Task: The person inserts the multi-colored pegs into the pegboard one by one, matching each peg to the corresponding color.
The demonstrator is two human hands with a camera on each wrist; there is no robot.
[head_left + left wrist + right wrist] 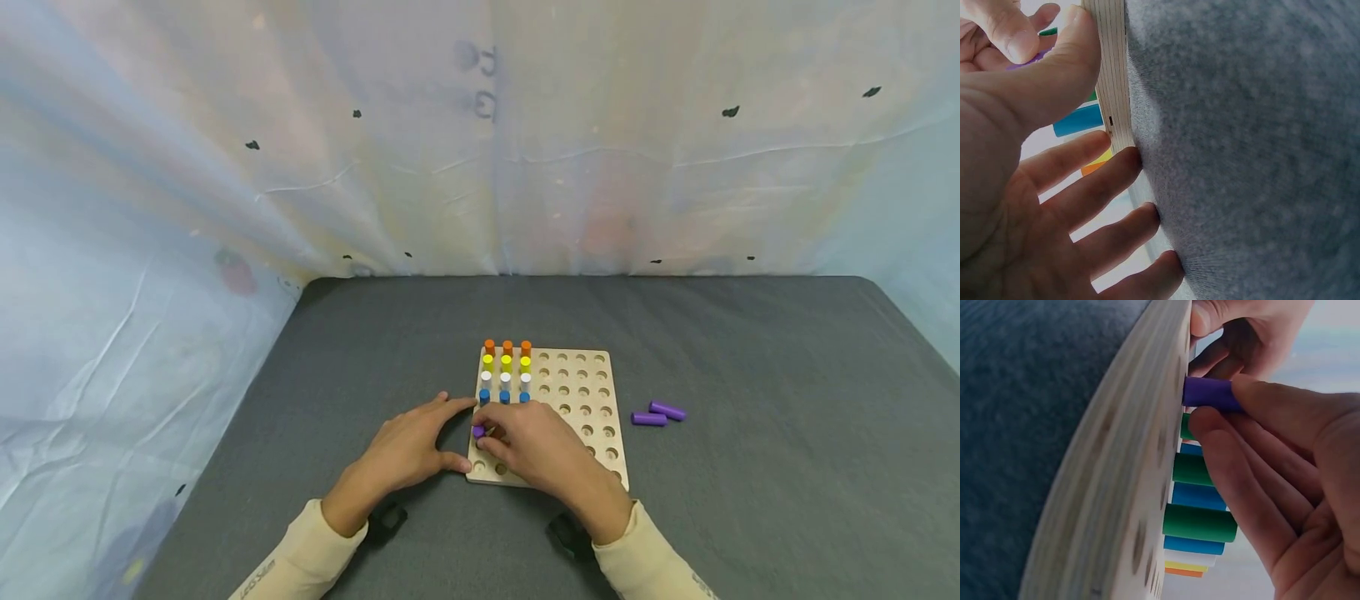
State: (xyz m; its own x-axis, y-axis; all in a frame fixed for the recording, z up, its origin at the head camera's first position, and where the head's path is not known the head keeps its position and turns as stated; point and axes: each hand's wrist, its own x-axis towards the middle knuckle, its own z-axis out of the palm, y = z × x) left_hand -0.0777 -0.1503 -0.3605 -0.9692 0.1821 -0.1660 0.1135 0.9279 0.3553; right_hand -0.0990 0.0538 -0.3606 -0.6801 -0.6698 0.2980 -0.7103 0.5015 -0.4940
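Observation:
A wooden pegboard lies on the table. My right hand pinches a purple peg between thumb and fingers near the board's left edge. In the right wrist view, that purple peg stands with its far end against the board face; whether it is seated in a hole cannot be made out. Green pegs stand beside it, hidden by my right hand in the head view. My left hand spreads along the board's left side, thumb and index finger touching its edge, other fingertips resting on the cloth.
Rows of orange pegs, yellow pegs, white pegs and blue pegs fill the board's far left part. Two loose purple pegs lie right of the board on the grey tabletop. Pale sheeting hangs behind.

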